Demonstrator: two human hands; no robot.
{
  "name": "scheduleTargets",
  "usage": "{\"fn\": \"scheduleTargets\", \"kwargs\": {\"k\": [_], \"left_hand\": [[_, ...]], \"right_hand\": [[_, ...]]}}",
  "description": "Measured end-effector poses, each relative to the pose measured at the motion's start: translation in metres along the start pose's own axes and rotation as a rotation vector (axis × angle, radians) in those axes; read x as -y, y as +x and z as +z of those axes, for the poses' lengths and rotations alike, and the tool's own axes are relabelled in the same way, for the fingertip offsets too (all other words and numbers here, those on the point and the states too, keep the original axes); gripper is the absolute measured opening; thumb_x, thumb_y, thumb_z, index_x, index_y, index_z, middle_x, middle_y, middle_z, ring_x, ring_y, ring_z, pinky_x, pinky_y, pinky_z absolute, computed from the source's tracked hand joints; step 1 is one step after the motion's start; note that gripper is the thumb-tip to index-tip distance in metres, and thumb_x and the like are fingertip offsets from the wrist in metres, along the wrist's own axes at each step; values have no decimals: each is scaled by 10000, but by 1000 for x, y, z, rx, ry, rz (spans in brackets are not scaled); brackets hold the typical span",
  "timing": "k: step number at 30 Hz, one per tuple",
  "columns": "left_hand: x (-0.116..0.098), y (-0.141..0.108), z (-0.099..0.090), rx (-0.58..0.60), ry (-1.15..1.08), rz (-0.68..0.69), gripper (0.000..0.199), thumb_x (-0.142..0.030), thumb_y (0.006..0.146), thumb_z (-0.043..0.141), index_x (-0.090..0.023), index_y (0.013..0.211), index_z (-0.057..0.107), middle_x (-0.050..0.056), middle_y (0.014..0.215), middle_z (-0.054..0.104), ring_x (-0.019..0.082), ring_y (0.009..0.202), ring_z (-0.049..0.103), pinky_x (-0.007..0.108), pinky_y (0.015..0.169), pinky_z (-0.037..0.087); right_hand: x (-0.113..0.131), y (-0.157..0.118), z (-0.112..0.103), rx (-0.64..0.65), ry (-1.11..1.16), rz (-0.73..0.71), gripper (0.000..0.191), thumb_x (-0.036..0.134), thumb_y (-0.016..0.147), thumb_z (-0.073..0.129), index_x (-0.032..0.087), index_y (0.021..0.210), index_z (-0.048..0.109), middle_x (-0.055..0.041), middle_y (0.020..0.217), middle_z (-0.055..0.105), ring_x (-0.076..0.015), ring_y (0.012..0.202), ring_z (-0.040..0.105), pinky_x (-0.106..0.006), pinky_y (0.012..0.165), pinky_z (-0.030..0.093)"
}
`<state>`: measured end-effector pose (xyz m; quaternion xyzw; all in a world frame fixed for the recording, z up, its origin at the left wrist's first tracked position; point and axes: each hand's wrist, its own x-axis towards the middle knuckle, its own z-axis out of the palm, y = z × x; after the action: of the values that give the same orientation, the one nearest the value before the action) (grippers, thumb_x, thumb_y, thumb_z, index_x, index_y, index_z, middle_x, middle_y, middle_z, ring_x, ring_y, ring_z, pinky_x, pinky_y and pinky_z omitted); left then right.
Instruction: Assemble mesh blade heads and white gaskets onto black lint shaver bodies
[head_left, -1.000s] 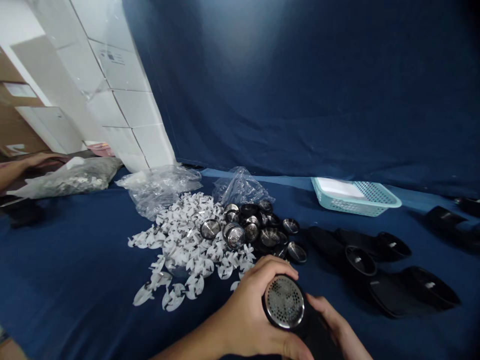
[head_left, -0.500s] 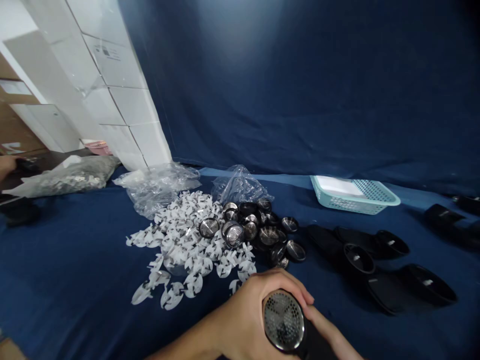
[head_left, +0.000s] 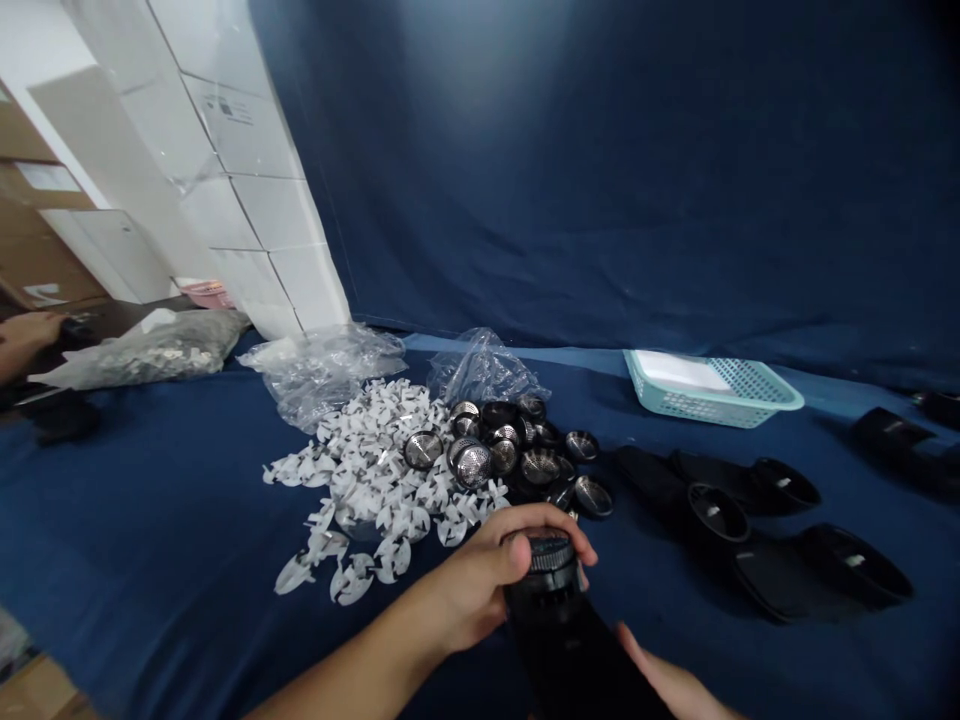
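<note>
We see the black fabric shaver has just been turned: the steel mesh face that pointed up at us now tips out of view, leaving the ribbed collar on top. Left hand is clamped round the head, near the white plastic pieces. Right hand sits low beside the body; we can't tell if it's touching or just apart, since the frame edge cuts it off. Steel mesh caps lie heaped against the white pieces, black shaver bodies off to the right. A co-worker's hand is far left, near a plastic bag of small white parts.
</note>
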<state>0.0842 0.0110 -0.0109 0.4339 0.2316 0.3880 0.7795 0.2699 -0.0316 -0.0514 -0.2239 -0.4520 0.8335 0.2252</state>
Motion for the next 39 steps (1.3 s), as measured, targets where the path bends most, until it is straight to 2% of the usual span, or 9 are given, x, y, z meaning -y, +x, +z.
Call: {"fn": "scheduleTargets", "kwargs": {"k": [6, 11, 13, 17, 21, 23, 26, 34, 39], "left_hand": [[7, 0, 4, -35, -59, 6, 662, -730, 587, 729, -156, 912, 675, 93, 922, 620, 181, 774, 594, 272, 685, 458], [11, -1, 2, -67, -69, 16, 651, -755, 684, 633, -169, 967, 658, 95, 976, 621, 190, 811, 605, 284, 719, 467], [9, -1, 1, -66, -15, 46, 667, -758, 672, 643, -175, 995, 652, 105, 1032, 619, 217, 878, 606, 298, 743, 474], [-3, -3, -3, -34, 237, 129, 717, -693, 643, 728, -194, 1148, 623, 124, 1216, 591, 284, 1087, 562, 375, 927, 442], [-13, -5, -6, -89, 503, 102, 667, -515, 747, 746, -259, 1314, 505, 107, 1319, 541, 264, 1029, 601, 385, 824, 509], [-14, -6, -7, -112, 608, 129, 630, -418, 782, 743, -271, 1337, 484, 89, 1308, 554, 265, 1082, 586, 410, 892, 483], [-15, -6, -7, -117, 674, 175, 608, -361, 792, 744, -273, 1336, 488, 64, 1271, 578, 258, 1131, 563, 429, 997, 404], [-15, -9, -3, -88, 688, 143, 577, -333, 777, 755, -247, 1287, 500, 39, 1043, 615, 214, 947, 585, 360, 850, 444], [-13, -10, -3, -76, 674, 152, 576, -317, 787, 738, -243, 1300, 486, 59, 1091, 603, 229, 978, 582, 378, 867, 438]], "right_hand": [[-7, 3, -2, 20, 9, 33, 788, 820, 785, 354, 168, 1022, 728, -101, 978, 756, -299, 1011, 683, -488, 1002, 423], [-8, 3, -4, -16, 88, 66, 720, 792, 808, 371, 202, 1008, 732, -72, 904, 758, -272, 893, 714, -461, 906, 496], [-7, 1, -5, -42, 158, 82, 754, 801, 806, 353, 189, 1051, 720, -79, 894, 759, -265, 838, 723, -459, 863, 520], [-1, 1, -4, -71, 216, 62, 807, 802, 812, 334, 156, 1158, 670, -113, 965, 753, -264, 851, 723, -460, 867, 521], [4, 6, -3, -219, 341, -120, 498, 545, 845, 605, 276, 1264, 588, -65, 1235, 675, -236, 1049, 670, -446, 999, 454], [4, 8, -2, -302, 360, -216, 460, 408, 843, 675, 310, 1279, 564, -46, 1316, 625, -229, 1145, 620, -443, 1037, 429], [6, 7, -2, -359, 294, -237, 505, 372, 840, 696, 311, 1311, 526, -55, 1377, 565, -246, 1222, 562, -452, 1049, 424], [5, 1, -1, -471, 57, -233, 576, 496, 820, 680, 332, 1344, 505, -80, 1312, 586, -279, 1101, 620, -420, 814, 561], [2, 1, -5, -457, 21, -236, 602, 502, 835, 660, 354, 1384, 463, -76, 1328, 588, -271, 1079, 629, -425, 822, 553]]}}
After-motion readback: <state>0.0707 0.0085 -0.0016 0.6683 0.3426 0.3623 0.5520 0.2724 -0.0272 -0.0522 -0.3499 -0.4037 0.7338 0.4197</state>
